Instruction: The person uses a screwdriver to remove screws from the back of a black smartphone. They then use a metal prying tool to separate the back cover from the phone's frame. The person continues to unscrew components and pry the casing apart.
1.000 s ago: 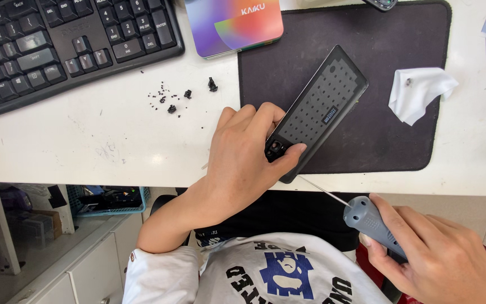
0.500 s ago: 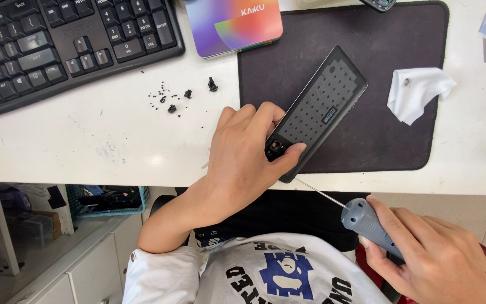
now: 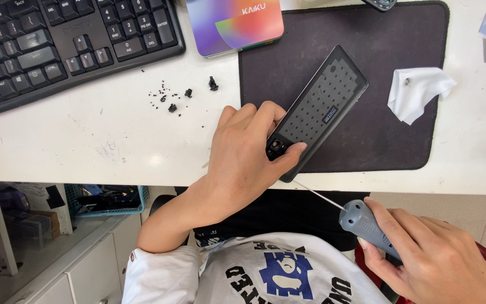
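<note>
A black keyboard (image 3: 57, 45) lies at ten o'clock on the white desk (image 3: 85, 146), with small black crumbs (image 3: 171, 98) scattered just beyond it. At centre, the left hand (image 3: 243, 155) pins the near end of a flat black perforated device (image 3: 319, 110), fingers curled over its corner; the device lies tilted on a dark mat (image 3: 389, 129). A crumpled white cloth (image 3: 417, 93) sits at two o'clock. At five o'clock, below the desk edge, the right hand (image 3: 434, 264) grips a grey-handled thin screwdriver (image 3: 361, 222), its tip pointing toward the device.
</note>
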